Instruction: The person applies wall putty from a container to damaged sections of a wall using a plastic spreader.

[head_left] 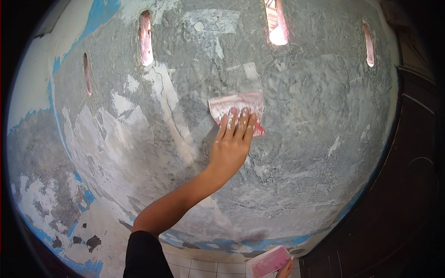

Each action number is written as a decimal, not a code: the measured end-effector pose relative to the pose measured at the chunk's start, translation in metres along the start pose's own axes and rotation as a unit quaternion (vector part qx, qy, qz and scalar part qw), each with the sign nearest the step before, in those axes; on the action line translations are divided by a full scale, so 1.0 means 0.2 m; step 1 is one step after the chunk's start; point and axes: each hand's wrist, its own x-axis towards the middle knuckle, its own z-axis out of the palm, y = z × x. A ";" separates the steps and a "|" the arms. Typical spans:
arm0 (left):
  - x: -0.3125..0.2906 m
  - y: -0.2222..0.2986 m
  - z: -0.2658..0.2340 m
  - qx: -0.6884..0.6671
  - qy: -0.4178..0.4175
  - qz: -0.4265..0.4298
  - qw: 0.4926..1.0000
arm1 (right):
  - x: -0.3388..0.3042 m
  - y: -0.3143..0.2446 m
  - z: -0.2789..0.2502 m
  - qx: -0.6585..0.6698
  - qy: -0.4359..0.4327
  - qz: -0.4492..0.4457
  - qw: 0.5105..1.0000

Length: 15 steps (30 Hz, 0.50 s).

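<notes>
My left hand reaches up the grey wall and presses a pink plastic putty spreader flat against it. Four fingers lie over the spreader's face, flecked with white filler; the thumb is hidden. A red corner of the spreader shows beside the fingers. Low at the right, my right hand is partly in view and grips the edge of a pink rectangular plate smeared with whitish paste. The wall is rough, with pale filler patches mostly to the left of my left hand.
Narrow slots pierce the upper wall, including a bright one. A second wall with flaking blue and white paint meets it at the left. Dark panelling stands at the right. White floor tiles lie below.
</notes>
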 end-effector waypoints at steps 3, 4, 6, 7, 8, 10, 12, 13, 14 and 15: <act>-0.05 0.06 -0.17 -0.084 -0.060 -0.007 0.995 | 0.04 0.00 -0.05 0.008 -0.004 -0.015 1.000; -0.04 0.03 -0.22 -0.079 -0.060 -0.006 0.995 | 0.04 -0.02 -0.04 0.010 -0.008 -0.015 1.000; 0.01 -0.03 -0.28 -0.182 0.023 -0.082 0.980 | 0.02 -0.11 -0.05 -0.021 -0.017 -0.023 0.999; 0.08 -0.06 -0.30 -0.194 0.040 -0.142 0.970 | 0.04 -0.10 -0.08 -0.021 -0.017 -0.022 0.999; 0.15 -0.10 -0.30 -0.202 0.057 -0.203 0.956 | 0.06 -0.07 -0.10 -0.024 -0.022 -0.021 0.999; 0.32 -0.22 -0.26 -0.174 0.078 -0.202 0.961 | 0.13 0.00 -0.15 -0.027 -0.035 -0.021 0.999; 0.38 -0.18 -0.23 -0.156 0.099 -0.199 0.962 | 0.18 0.08 -0.21 -0.042 -0.039 -0.070 0.996; 0.40 -0.11 -0.23 -0.168 0.043 -0.201 0.964 | 0.21 0.11 -0.23 -0.042 -0.042 -0.071 0.996; 0.40 -0.03 -0.23 -0.180 -0.012 -0.203 0.962 | 0.23 0.14 -0.25 -0.034 -0.040 -0.062 0.997; 0.36 0.04 -0.18 -0.149 0.017 -0.139 0.979 | 0.24 0.16 -0.25 -0.026 -0.037 -0.052 0.998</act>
